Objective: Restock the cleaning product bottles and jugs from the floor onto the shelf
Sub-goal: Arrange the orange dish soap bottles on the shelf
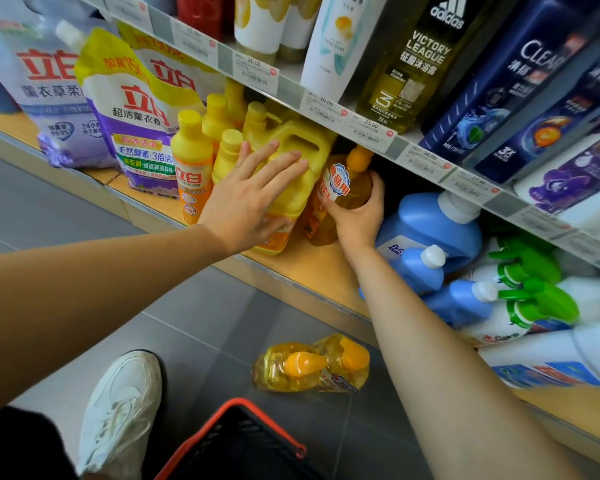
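Mid-placement. My right hand (357, 220) has its fingers (326, 202) wrapped round an amber bottle (352, 181), base near the shelf's (312, 268) front edge, just beside the yellow jug (321, 147). My left hand (253, 199) lies flat on the jug, fingers (281, 168) spread, bracing it.

Next: seat the bottle, release, then grab the twin pack (312, 367) on the floor (222, 306).

Amber bottles look full of golden liquid. Jug is opaque, can't tell. Basket (274, 424) contents unclear.

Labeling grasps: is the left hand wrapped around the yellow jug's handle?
No, the left hand lies flat with straight fingers against the side of the yellow jug, not curled through its handle opening.
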### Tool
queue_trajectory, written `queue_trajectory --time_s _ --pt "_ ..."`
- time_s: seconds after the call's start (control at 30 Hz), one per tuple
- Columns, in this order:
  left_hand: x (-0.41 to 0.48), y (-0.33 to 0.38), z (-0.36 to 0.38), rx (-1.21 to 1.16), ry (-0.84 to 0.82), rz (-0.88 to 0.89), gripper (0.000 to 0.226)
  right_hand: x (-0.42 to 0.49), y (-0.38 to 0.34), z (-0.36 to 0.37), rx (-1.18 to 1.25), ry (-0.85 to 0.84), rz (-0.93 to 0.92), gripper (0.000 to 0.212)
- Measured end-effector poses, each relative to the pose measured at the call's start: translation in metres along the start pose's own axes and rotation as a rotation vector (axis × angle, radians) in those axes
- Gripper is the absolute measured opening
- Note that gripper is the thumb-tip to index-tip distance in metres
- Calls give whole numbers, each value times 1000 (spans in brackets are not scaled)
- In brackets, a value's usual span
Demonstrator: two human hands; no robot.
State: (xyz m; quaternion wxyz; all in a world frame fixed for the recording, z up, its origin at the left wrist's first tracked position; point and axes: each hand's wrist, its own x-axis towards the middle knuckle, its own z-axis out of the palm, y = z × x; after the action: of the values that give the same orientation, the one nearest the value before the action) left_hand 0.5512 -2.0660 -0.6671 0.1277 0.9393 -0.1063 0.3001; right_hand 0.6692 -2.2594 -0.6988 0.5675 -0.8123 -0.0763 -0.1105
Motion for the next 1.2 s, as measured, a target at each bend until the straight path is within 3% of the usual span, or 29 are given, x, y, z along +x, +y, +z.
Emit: queue_trajectory --time_s 0.23,0.53,0.63,0.7,0.83,0.97,1.1,1.2 --pt "0 8 -17 -11 -93 -31 87 -47 -7 -39 17 -209 -19 86" --pt "23 21 -68 -82 -473 -148 91 -75 -56 -116 -229 -455 -127 91" --pt "31 47 -95 -270 -383 -218 66 -86 -83 -145 -339 -510 -188 94" --pt "37 75 -115 -556 -387 -267 44 -100 -100 -163 -412 -538 -226 97" --pt "39 133 -149 -915 -648 -228 23 -135 -126 -193 -465 -565 -255 95" --pt "29 164 -162 -787 -735 -44 30 -165 -134 -219 -372 -612 -178 92" --pt "11 182 -162 -722 -676 12 30 -195 -134 -230 -335 -601 -136 97" --pt "-1 190 -158 -615 -590 101 26 -213 -136 -228 -368 -579 -172 86"
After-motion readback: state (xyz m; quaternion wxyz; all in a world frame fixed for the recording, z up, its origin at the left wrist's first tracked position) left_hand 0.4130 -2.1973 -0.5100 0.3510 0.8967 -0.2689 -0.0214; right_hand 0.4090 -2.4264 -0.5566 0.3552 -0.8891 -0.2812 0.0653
